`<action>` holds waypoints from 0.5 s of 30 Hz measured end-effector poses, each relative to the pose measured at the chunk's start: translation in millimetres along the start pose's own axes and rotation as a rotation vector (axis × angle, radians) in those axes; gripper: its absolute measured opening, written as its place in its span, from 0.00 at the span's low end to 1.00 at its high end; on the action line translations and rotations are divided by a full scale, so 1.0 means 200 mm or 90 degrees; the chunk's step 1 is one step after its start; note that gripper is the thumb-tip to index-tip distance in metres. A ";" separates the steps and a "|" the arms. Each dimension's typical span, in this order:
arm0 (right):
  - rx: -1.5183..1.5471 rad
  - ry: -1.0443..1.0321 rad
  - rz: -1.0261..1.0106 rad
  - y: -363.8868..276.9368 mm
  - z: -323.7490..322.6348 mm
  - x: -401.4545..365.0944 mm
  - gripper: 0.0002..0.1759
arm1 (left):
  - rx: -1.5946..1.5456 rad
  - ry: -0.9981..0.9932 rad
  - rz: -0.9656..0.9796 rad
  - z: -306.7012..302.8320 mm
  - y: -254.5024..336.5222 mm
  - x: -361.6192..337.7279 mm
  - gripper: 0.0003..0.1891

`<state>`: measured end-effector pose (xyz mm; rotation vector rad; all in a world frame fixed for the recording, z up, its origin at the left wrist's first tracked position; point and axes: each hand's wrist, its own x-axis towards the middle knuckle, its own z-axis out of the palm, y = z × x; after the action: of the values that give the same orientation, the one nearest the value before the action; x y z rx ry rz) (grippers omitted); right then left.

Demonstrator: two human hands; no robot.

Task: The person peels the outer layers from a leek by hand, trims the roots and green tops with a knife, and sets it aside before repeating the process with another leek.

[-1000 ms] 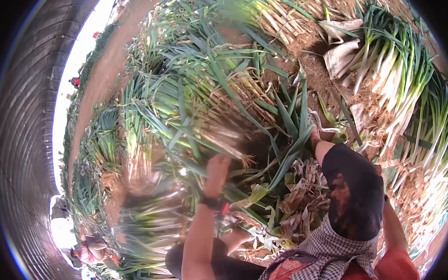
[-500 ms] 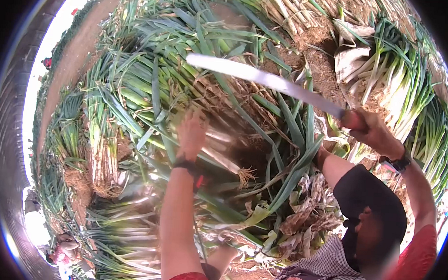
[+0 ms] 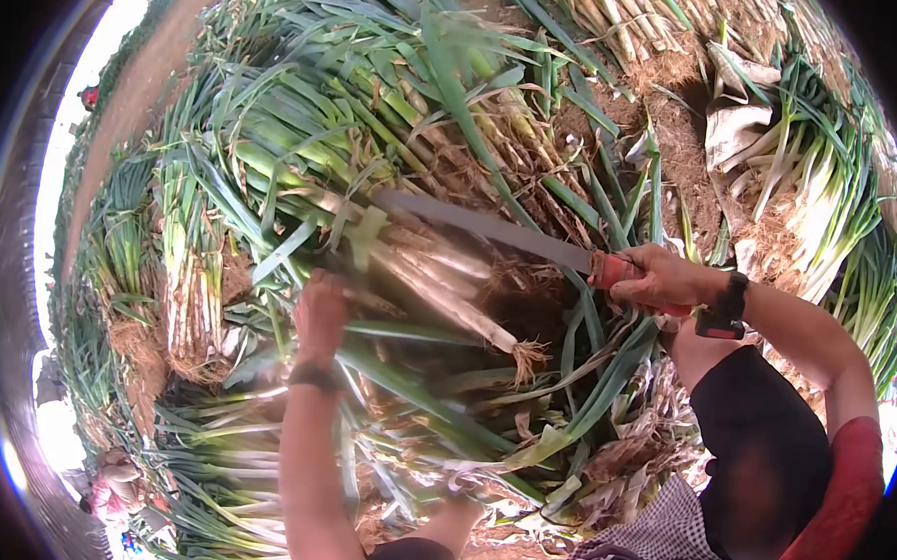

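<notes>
The right hand [image 3: 661,279] grips a long knife [image 3: 491,227] by its red handle, blade across the leeks [image 3: 448,300] toward 9 o'clock; the blurred left hand [image 3: 319,314] touches them at 7 o'clock, grip unclear

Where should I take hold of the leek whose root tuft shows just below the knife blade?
Grip the leek on its pale, straight shank, a little up from the root tuft, not on its floppy green top. Come from the near side, by the left hand: the knife, held in the right hand, lies across the far side.
</notes>
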<state>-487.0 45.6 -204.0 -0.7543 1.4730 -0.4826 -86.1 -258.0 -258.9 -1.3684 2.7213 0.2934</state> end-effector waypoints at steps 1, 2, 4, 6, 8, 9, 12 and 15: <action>0.035 -0.010 0.023 -0.02 0.02 0.02 0.14 | -0.044 0.023 -0.053 -0.04 0.05 0.02 0.10; 0.045 0.008 -0.018 -0.05 0.04 0.04 0.14 | -0.087 0.047 -0.106 -0.07 0.09 0.05 0.09; 0.076 0.063 -0.097 0.00 0.08 0.16 0.14 | -0.151 0.248 -0.014 -0.08 0.12 0.16 0.10; 0.045 0.113 -0.145 0.06 0.07 0.29 0.14 | -0.165 0.378 0.028 -0.05 0.15 0.25 0.10; 0.020 0.097 -0.088 0.01 0.04 0.26 0.15 | -0.132 0.443 0.022 -0.02 0.16 0.33 0.11; 0.007 0.089 -0.060 -0.02 0.02 0.25 0.17 | -0.189 0.353 -0.046 -0.02 0.15 0.35 0.11; -0.027 0.136 -0.176 0.16 -0.01 0.28 0.17 | -0.362 0.210 -0.143 0.04 0.07 0.41 0.14; -0.025 0.103 -0.085 0.18 -0.03 0.20 0.18 | -0.395 0.099 -0.108 0.08 0.05 0.40 0.14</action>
<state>-495.1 41.4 -258.4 -0.8652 1.5922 -0.6306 -141.6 -311.2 -284.9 -1.8081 2.7198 1.1346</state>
